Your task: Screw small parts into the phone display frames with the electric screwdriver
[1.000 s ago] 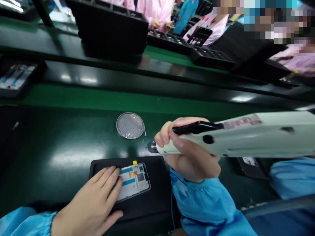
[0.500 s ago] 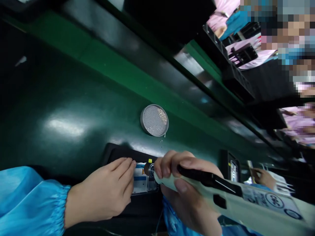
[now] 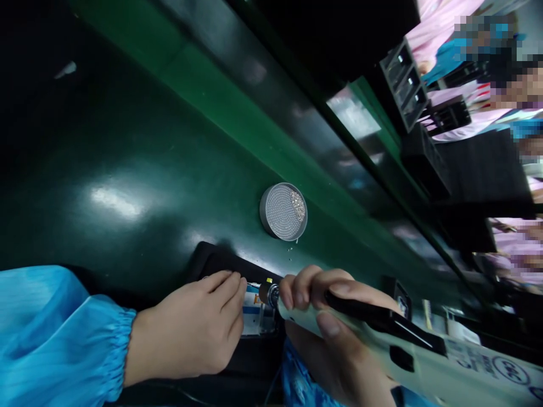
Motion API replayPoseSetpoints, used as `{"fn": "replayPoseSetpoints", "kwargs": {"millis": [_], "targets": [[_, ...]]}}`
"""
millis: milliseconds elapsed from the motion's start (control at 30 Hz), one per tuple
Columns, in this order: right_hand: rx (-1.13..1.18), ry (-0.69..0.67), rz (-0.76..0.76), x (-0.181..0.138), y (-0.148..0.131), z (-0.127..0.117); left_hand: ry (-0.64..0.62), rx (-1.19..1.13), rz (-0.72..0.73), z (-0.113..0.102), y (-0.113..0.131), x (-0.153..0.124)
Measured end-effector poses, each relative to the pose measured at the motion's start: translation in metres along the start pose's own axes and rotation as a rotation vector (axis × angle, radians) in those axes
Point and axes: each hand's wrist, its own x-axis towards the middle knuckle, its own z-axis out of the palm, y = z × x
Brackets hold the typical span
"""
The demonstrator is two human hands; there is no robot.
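My right hand [image 3: 311, 288] is wrapped around a pale electric screwdriver [image 3: 403, 356] with a black lever, its thumb and fingers closed on the body. The screwdriver's metal nose [image 3: 269, 294] is over an open electronic device [image 3: 251, 328] with white, blue and orange parts; the bit's tip is hidden. My left hand [image 3: 199, 325] has its fingers pressed together at the device's left end, covering that side. Beneath the device lies a black holder [image 3: 237, 263]. A yellow spot [image 3: 269, 280] shows beside the nose.
A round grey dish [image 3: 278, 212] with a dimpled floor and tiny screws [image 3: 298, 206] stands on the green bench [image 3: 169, 186]. A few loose bits lie beside it. Behind runs a metal rail [image 3: 292, 96], with black trays [image 3: 405, 85] and people in pink farther off.
The view has shifted and turned a little, so dish, holder and hands sit slightly farther right. A co-worker's hand at the right no longer shows. Both my hands keep their holds.
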Motion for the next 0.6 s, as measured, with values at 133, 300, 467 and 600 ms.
{"fn": "replayPoseSetpoints", "kwargs": {"millis": [133, 300, 467, 600], "targets": [[-0.002, 0.037, 0.009, -0.0001, 0.0001, 0.0025, -0.003, 0.006, -0.012, -0.0003, 0.0002, -0.0005], [0.018, -0.007, -0.002, 0.0014, 0.0016, 0.0012, -0.002, 0.003, -0.013, -0.0007, -0.0002, -0.0004], [0.003, -0.018, 0.010, 0.0004, 0.0020, -0.0003, 0.001, 0.001, -0.018, -0.0017, 0.0000, 0.0001], [-0.021, -0.017, 0.025, -0.0003, 0.0011, -0.0005, 0.003, -0.001, -0.023, -0.0022, -0.0002, 0.0010]]}}
